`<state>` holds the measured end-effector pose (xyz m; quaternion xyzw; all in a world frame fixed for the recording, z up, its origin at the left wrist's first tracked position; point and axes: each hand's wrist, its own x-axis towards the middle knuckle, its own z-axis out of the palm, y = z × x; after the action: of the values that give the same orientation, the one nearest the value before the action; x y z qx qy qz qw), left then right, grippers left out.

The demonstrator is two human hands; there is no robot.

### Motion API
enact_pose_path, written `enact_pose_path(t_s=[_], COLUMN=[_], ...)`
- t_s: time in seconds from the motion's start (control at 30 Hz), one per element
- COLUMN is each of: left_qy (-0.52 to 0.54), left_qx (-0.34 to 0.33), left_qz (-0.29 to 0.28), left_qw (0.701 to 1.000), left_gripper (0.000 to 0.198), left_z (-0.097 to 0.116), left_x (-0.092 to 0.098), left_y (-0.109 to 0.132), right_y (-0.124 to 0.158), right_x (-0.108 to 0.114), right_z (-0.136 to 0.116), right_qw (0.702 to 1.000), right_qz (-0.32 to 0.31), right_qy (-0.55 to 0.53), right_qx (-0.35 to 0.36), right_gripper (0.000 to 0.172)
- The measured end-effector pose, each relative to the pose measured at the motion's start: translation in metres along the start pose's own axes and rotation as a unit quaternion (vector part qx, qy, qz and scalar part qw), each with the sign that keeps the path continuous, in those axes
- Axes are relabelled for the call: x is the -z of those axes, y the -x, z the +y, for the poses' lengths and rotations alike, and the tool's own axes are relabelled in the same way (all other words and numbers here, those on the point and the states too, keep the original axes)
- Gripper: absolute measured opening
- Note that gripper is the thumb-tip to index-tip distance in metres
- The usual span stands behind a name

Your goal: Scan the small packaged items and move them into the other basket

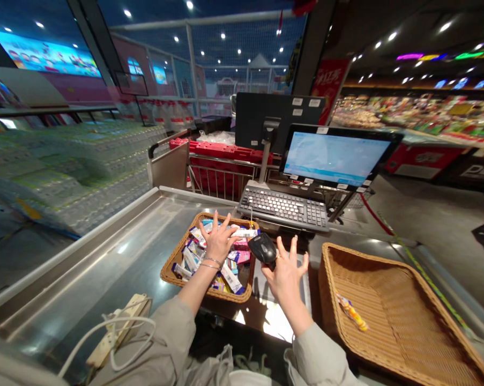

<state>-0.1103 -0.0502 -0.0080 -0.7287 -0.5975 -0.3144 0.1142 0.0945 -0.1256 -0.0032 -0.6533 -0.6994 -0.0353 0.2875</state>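
Observation:
My left hand (pixel 218 241) is over a wicker basket (pixel 167 272) full of small wrapped packets. Its thumb and a finger pinch a white packet with a purple end (pixel 245 233), while the other fingers spread. Close by on the right, my right hand (pixel 285 265) holds a black handheld scanner (pixel 262 248), whose head points toward that packet; some of its fingers are stretched out. A larger wicker basket (pixel 394 311) on the right has one yellow and orange wrapped item (pixel 352 312) in it.
Beyond the hands are a black keyboard (pixel 284 208) and a lit monitor (pixel 334 156). A metal counter (pixel 145 236) spans the left, with a white power strip (pixel 119 327) and its cable near my left sleeve. A metal cart (pixel 221 174) stands behind the counter.

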Motion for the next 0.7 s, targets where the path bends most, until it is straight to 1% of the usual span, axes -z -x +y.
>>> enact_pose_path(t_s=[0.13, 0.3, 0.5, 0.7], left_qy=[0.006, 0.01, 0.015, 0.02], left_qx=[0.009, 0.012, 0.02, 0.031], left_qz=[0.007, 0.018, 0.015, 0.0], left_qw=[1.0, 1.0, 1.0, 0.999], left_gripper=[0.015, 0.014, 0.015, 0.015], left_z=[0.0045, 0.0031, 0.0034, 0.0062], left_x=[-0.0005, -0.0046, -0.0064, -0.0055], left_y=[-0.0009, -0.001, -0.0017, -0.0044], right_y=[0.0002, 0.001, 0.0009, 0.0009], right_x=[0.0028, 0.004, 0.0034, 0.002], right_z=[-0.0013, -0.0012, -0.001, 0.0013], right_qw=[1.0, 1.0, 1.0, 1.0], right_qz=[0.003, 0.004, 0.004, 0.001], right_qy=[-0.003, 0.0, -0.002, -0.007], right_qx=[0.002, 0.004, 0.004, 0.01], right_gripper=[0.029, 0.027, 0.027, 0.028])
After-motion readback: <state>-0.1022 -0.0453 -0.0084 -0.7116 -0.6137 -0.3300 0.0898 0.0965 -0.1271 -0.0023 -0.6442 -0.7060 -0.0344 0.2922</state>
